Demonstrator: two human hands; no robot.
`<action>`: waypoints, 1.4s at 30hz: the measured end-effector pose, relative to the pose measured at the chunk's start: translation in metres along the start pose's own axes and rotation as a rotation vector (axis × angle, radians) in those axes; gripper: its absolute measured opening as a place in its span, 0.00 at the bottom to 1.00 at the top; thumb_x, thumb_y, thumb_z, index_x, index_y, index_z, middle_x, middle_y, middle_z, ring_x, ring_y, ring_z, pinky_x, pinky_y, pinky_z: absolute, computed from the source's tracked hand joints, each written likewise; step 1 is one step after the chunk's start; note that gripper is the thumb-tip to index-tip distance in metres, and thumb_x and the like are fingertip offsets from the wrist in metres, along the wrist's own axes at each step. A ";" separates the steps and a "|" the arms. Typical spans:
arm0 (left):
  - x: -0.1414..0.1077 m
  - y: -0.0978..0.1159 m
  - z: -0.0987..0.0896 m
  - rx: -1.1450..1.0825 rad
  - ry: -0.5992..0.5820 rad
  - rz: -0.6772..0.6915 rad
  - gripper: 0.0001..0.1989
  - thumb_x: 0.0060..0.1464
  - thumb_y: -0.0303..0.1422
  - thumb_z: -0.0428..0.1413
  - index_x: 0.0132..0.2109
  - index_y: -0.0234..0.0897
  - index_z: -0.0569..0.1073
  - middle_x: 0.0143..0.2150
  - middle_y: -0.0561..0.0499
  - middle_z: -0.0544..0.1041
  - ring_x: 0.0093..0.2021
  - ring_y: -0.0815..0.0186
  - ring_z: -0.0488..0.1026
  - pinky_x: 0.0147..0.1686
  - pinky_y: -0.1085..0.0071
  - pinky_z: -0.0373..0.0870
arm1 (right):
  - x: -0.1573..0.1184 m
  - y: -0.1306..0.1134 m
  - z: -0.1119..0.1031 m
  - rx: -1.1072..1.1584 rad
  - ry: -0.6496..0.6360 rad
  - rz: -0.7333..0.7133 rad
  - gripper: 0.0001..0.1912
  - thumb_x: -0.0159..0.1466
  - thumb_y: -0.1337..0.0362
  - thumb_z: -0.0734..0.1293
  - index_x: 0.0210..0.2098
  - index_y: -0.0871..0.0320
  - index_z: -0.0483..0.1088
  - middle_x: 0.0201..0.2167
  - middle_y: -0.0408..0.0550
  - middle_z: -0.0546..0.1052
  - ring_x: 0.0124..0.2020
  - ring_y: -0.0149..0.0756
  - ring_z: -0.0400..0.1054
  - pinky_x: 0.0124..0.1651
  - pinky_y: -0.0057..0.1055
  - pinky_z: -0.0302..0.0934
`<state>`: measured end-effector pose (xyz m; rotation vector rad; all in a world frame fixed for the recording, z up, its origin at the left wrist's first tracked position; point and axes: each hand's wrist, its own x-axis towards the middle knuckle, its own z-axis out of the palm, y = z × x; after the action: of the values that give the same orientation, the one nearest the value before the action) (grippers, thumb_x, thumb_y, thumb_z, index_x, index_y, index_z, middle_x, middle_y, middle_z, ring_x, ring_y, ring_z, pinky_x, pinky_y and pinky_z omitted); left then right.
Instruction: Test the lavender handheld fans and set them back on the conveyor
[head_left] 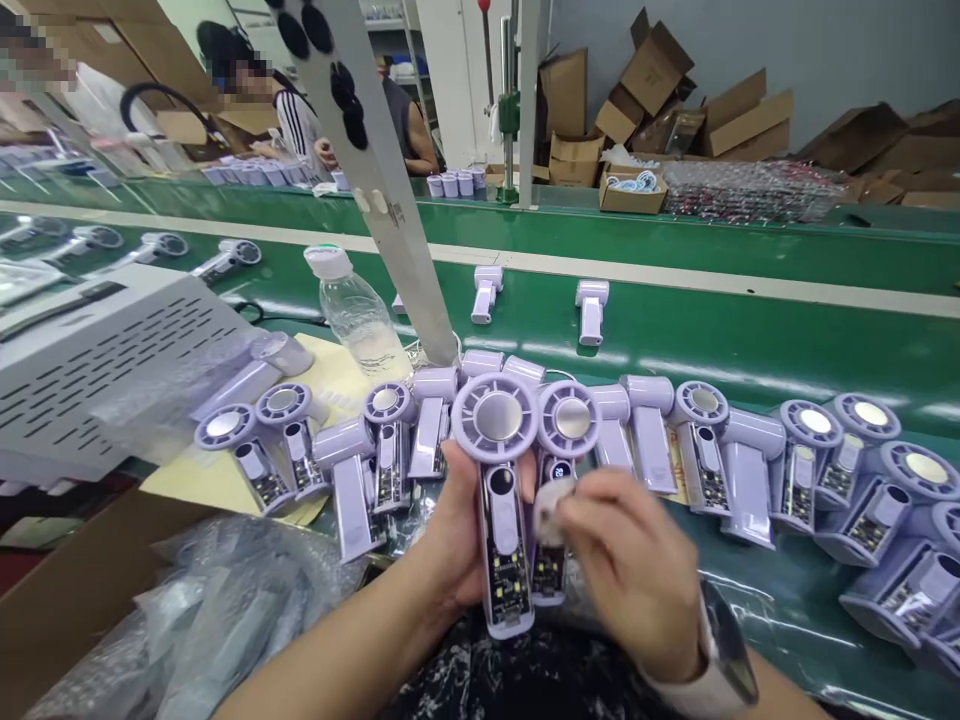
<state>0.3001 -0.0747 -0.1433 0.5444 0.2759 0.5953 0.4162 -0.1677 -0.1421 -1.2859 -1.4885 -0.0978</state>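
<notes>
My left hand (450,535) is wrapped round the handle of a purple handheld fan (504,525), held upright with its round grille facing me. A second purple fan (571,420), with lit digits on its handle, stands just right of it, partly hidden by my right hand. My right hand (634,560) is closed in a pinch on a small whitish piece (553,508), blurred, in front of the second fan's handle. Whether my left hand also touches that second fan is hidden.
More purple fans (750,475) stand in rows on both sides. A water bottle (360,315) and a metal post (397,230) are behind. At left are a grey perforated box (112,370) and a carton (67,590) with bubble wrap. Two fans lie on the green belt (675,320); people sit beyond.
</notes>
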 end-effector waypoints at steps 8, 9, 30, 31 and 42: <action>-0.003 -0.001 -0.007 -0.014 -0.031 -0.057 0.34 0.44 0.66 0.60 0.28 0.34 0.74 0.25 0.50 0.75 0.24 0.66 0.72 0.24 0.74 0.68 | -0.001 0.008 0.000 -0.056 0.010 -0.014 0.09 0.68 0.76 0.65 0.40 0.56 0.74 0.35 0.47 0.73 0.34 0.34 0.71 0.35 0.27 0.68; -0.003 0.001 -0.006 -0.024 -0.041 -0.052 0.34 0.45 0.65 0.60 0.28 0.34 0.74 0.25 0.49 0.76 0.25 0.65 0.73 0.24 0.73 0.69 | -0.002 0.009 0.001 -0.075 0.022 -0.017 0.09 0.69 0.75 0.65 0.42 0.56 0.74 0.37 0.48 0.73 0.37 0.35 0.70 0.37 0.28 0.69; -0.018 -0.001 -0.011 0.042 -0.002 -0.151 0.37 0.36 0.68 0.62 0.25 0.33 0.74 0.22 0.51 0.70 0.20 0.71 0.64 0.20 0.76 0.63 | -0.018 0.008 -0.014 -0.111 -0.080 -0.184 0.10 0.71 0.75 0.63 0.46 0.58 0.74 0.36 0.49 0.73 0.34 0.33 0.73 0.32 0.25 0.70; -0.019 0.000 -0.011 0.061 -0.008 -0.155 0.37 0.35 0.68 0.62 0.25 0.33 0.74 0.21 0.51 0.71 0.20 0.71 0.64 0.20 0.75 0.63 | -0.017 0.008 -0.016 -0.112 -0.084 -0.194 0.10 0.71 0.75 0.63 0.47 0.58 0.74 0.36 0.50 0.73 0.34 0.33 0.73 0.33 0.24 0.70; -0.017 0.003 -0.006 0.064 -0.072 -0.140 0.37 0.41 0.69 0.59 0.26 0.34 0.74 0.28 0.45 0.76 0.31 0.61 0.74 0.31 0.70 0.72 | -0.019 0.013 -0.025 -0.197 -0.152 -0.278 0.12 0.68 0.76 0.63 0.46 0.60 0.76 0.36 0.54 0.77 0.36 0.38 0.77 0.35 0.28 0.72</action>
<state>0.2826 -0.0808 -0.1454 0.6016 0.2632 0.4311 0.4383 -0.1902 -0.1539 -1.2549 -1.8198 -0.3426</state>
